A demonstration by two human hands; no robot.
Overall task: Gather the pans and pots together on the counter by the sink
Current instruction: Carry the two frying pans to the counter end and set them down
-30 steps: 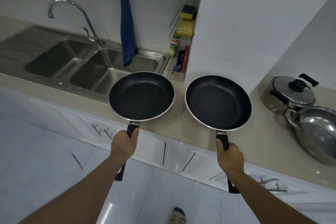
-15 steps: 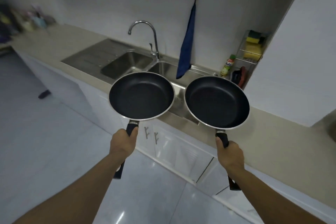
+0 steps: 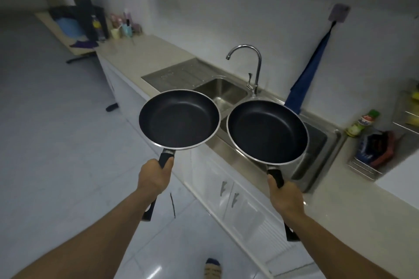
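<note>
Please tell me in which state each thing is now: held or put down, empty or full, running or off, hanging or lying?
left pan: empty, held in the air by its handle.
right pan: empty, held in front of the sink.
left hand: grips the left pan's handle.
right hand: grips the right pan's handle.
faucet: no running water visible.
blue towel: hanging from a wall hook.

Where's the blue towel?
In the head view, the blue towel hangs on the wall at upper right, just right of the faucet, behind the sink.
</note>
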